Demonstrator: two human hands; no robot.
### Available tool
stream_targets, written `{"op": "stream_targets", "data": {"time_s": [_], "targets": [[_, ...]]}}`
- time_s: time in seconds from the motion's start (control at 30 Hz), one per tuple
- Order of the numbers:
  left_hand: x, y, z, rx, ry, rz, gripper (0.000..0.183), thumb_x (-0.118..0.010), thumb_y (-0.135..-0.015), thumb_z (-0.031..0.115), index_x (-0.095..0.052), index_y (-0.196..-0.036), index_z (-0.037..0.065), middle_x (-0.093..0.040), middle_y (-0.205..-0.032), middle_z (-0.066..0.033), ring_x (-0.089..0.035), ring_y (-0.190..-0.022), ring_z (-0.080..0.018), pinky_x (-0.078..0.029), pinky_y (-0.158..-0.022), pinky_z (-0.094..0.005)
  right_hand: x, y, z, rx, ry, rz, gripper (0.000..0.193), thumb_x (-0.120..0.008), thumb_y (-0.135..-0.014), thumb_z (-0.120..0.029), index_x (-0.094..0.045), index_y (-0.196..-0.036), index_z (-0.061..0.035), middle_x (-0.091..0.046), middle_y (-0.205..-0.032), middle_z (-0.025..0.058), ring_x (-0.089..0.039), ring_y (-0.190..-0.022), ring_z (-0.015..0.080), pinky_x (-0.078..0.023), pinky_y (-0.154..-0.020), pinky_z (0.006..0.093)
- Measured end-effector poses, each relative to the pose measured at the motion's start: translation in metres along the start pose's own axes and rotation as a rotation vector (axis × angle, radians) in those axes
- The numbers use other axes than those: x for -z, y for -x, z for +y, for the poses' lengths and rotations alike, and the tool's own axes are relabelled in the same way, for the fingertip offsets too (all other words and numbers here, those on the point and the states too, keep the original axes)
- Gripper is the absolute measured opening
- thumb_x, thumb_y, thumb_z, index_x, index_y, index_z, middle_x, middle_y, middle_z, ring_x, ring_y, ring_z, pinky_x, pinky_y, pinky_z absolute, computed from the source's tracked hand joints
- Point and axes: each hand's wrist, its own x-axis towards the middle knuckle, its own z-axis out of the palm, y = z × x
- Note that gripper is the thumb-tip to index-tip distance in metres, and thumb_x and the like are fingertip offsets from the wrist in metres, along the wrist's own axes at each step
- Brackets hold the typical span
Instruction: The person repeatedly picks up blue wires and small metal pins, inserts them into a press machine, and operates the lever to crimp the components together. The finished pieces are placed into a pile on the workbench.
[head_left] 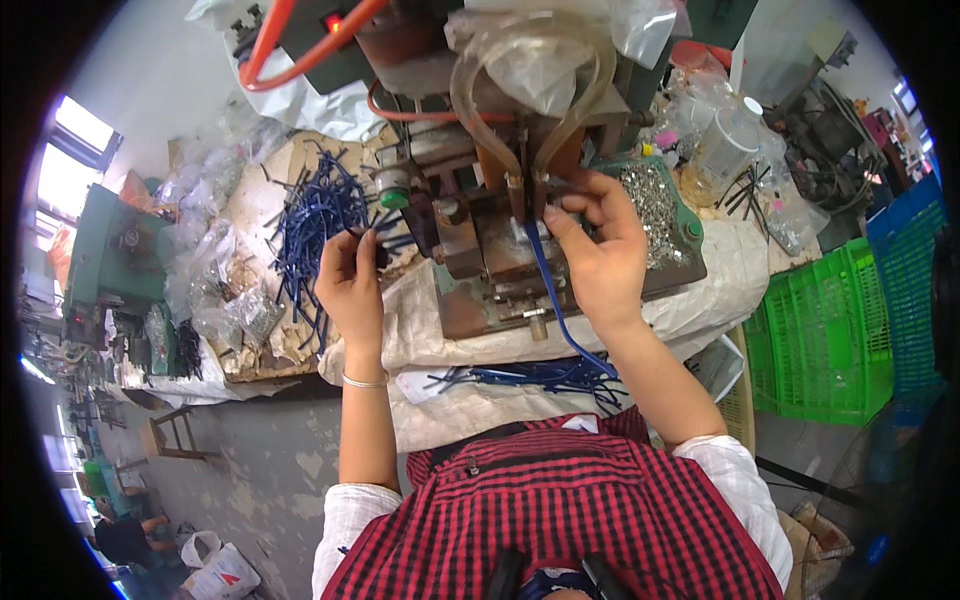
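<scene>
Blue strap [551,290]: end at machine [462,246], seemingly steadied there by right hand [606,245]. Left hand [350,285]: beside strap pile [318,215]. Both grips: closure unclear.

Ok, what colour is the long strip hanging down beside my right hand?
Blue; the strip shows best in the head view.

No lettering or numeral is legible. A white carrier bag with loop handles [214,568], on the grey floor [275,470] at lower left, bears a small red-and-blue printed mark [231,579], too small to read; a glowing red light [333,22] at upper left is too blurred to resolve.
</scene>
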Motion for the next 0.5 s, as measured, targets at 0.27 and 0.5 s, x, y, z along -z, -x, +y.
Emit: {"op": "stream_targets", "data": {"time_s": [0.27, 0.5], "targets": [[-0.024, 0.017, 0.13, -0.754, -0.013, -0.147, 0.02, -0.076, -0.08, -0.008, -0.064, -0.095, -0.001, -0.072, -0.094, -0.0167, -0.071, -0.078, -0.0247, -0.058, -0.069, -0.033, -0.007, -0.003, -0.031, -0.173, -0.166, -0.051, 0.046, -0.066, -0.087, 0.003, -0.049, -0.13, 0.0052, -0.071, -0.097, 0.0093, -0.065, -0.092, 0.012, -0.049, -0.088, 0.0263], [-0.059, 0.038, 0.122, -1.037, -0.182, -0.456, 0.026, -0.084, -0.071, 0.011, -0.067, -0.089, 0.005, -0.071, -0.103, -0.0138, -0.059, -0.06, -0.0153, -0.046, -0.05, -0.027, 0.049, -0.015, -0.015, 0.155, 0.553, -0.179, 0.025, -0.066, -0.084, -0.008, -0.071, -0.108, -0.0027, -0.07, -0.116, 0.0145, -0.065, -0.111, 0.0328, -0.049, -0.099, 0.0395]]}}
